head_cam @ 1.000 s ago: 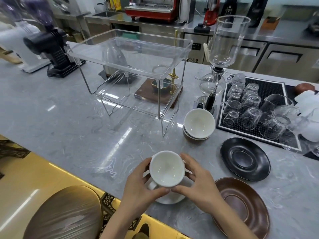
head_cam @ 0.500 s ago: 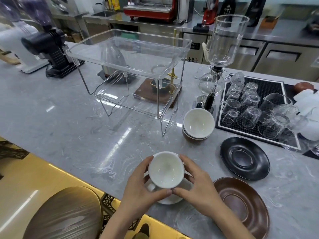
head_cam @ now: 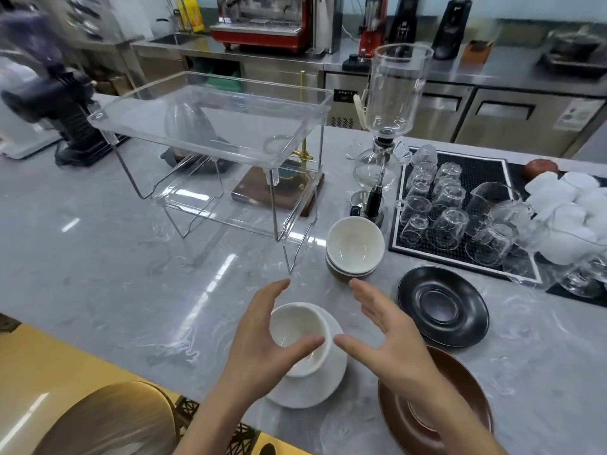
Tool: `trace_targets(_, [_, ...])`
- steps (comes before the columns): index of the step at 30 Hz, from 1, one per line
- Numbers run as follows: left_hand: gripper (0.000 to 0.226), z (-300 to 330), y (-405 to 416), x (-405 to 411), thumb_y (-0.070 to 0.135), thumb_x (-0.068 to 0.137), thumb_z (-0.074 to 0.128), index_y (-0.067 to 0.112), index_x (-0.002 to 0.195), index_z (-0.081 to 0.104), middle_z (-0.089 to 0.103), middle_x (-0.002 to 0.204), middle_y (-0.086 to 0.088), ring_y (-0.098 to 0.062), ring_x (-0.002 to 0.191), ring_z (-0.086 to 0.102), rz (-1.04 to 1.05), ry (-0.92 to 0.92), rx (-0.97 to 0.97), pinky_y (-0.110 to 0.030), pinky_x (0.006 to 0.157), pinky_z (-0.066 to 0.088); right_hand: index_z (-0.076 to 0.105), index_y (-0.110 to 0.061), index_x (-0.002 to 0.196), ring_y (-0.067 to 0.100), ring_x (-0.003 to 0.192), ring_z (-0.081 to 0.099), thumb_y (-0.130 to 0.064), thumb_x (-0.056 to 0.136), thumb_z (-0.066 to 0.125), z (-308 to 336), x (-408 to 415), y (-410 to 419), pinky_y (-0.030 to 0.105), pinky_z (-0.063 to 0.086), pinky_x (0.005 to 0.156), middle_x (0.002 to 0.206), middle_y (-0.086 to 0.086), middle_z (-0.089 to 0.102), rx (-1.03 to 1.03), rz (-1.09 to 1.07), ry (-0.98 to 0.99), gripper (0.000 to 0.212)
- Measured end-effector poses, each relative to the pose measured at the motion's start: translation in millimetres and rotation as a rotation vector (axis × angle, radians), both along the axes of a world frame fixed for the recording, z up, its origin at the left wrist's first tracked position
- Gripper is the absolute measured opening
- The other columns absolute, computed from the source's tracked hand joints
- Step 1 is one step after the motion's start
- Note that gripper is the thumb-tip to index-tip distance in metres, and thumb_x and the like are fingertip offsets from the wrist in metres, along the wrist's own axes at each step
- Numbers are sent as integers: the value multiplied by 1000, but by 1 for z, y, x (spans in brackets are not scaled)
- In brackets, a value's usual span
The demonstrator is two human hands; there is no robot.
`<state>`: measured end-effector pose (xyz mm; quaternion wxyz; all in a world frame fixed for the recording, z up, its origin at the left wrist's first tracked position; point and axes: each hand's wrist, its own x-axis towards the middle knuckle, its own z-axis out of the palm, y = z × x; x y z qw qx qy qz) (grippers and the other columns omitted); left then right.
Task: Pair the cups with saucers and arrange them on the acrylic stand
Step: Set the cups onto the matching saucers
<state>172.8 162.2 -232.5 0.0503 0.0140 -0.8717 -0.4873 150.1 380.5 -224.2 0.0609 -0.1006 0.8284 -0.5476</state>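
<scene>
A: Nearest the camera, a white cup [head_cam: 297, 336] sits on a white saucer [head_cam: 315, 385] at the front edge of the grey table [head_cam: 98, 274].

B: And the hands? The left hand [head_cam: 262, 349] curves round the cup's left side, fingers [head_cam: 272, 297] spread, thumb lying across the rim in this view. Whether it touches the cup, I cannot tell.

A: The right hand [head_cam: 391, 349] is wide open just right of the cup, palm turned inward, gripping nothing, thumb pointing at the cup.

B: Under the right forearm lies a brown saucer [head_cam: 460, 405], partly hidden. Just beyond it, a black saucer [head_cam: 443, 305], bare.

A: Further in, just past the fingertips, a stack of cups [head_cam: 354, 246]: white ones nested on top, a brown one at the bottom.

B: Left of that stack stands the clear stand [head_cam: 210, 126], two tiers on thin metal legs, with nothing resting on either tier.

A: On the right, upturned glasses [head_cam: 443, 205] on a black mat [head_cam: 486, 169], with a glass siphon [head_cam: 391, 110] between mat and stand.

B: Far left, a black grinder [head_cam: 56, 106]; at the very back, a red espresso machine [head_cam: 262, 21] on the steel bench.
</scene>
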Motion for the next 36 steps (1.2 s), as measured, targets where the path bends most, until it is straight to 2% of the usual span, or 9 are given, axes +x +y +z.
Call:
trace_targets(4, [88, 6, 9, -18, 51, 65, 88, 49, 139, 40, 40, 136, 40, 28, 125, 33, -43, 35, -66, 1, 96, 29, 43, -39, 145, -6, 134, 44, -44, 70, 82, 2, -11, 13, 25, 37, 113, 145, -25, 48, 35, -61, 14, 85])
trace_targets(7, [90, 9, 15, -33, 51, 67, 88, 39, 144, 43, 44, 141, 27, 25, 125, 36, -70, 44, -107, 7, 98, 23, 44, -40, 145, -4, 135, 44, -45, 70, 82, 3, -21, 20, 30, 38, 114, 145, -24, 49, 53, -110, 25, 84])
trace_targets(13, [95, 16, 28, -69, 54, 66, 85, 28, 148, 44, 50, 145, 13, -3, 132, 48, -108, 52, -105, -27, 113, 38, 43, -36, 146, -6, 137, 40, -40, 74, 81, 6, -45, 33, 33, 35, 117, 147, -23, 47, 88, -170, 67, 82])
trace_targets(18, [97, 15, 36, -98, 48, 66, 86, 31, 149, 39, 48, 147, 11, -6, 133, 47, -155, 34, -101, -35, 115, 40, 38, -53, 131, -9, 130, 46, -23, 74, 85, 6, -71, 37, 25, 38, 113, 131, -37, 46, 79, -188, 68, 80])
trace_targets(22, [101, 11, 38, -119, 49, 65, 87, 30, 150, 37, 45, 151, 12, -6, 136, 45, -187, 15, -111, -38, 115, 41, 37, -48, 135, -1, 130, 48, -20, 73, 86, 5, -90, 40, 25, 40, 111, 136, -28, 47, 62, -162, 22, 84])
trace_targets(28, [107, 7, 40, -141, 41, 59, 92, 27, 151, 39, 51, 140, 11, -4, 121, 56, -211, -10, -68, -34, 105, 51, 34, -30, 152, -8, 123, 47, -33, 68, 85, 6, -110, 35, 25, 43, 106, 151, -16, 42, 93, -91, -34, 98])
trace_targets(30, [107, 7, 39, -147, 36, 57, 96, 29, 149, 41, 53, 139, 11, -5, 117, 59, -217, -20, -53, -32, 101, 53, 36, -37, 148, -4, 131, 44, -32, 67, 86, 5, -114, 34, 28, 41, 110, 150, -18, 42, 103, -105, -28, 95])
trace_targets(33, [108, 4, 39, -155, 33, 53, 99, 31, 146, 44, 54, 137, 14, 4, 115, 56, -249, -38, -39, -22, 96, 53, 30, -55, 136, -23, 127, 33, -30, 68, 86, 4, -118, 34, 9, 33, 104, 141, -36, 36, 147, -76, 2, 92])
trace_targets(36, [108, 1, 38, -159, 32, 51, 100, 32, 144, 45, 53, 137, 16, 11, 117, 52, -278, -43, -39, -8, 91, 47, 30, -40, 148, -9, 138, 30, -31, 68, 86, 2, -121, 35, 14, 25, 110, 152, -25, 33, 219, -41, -8, 98])
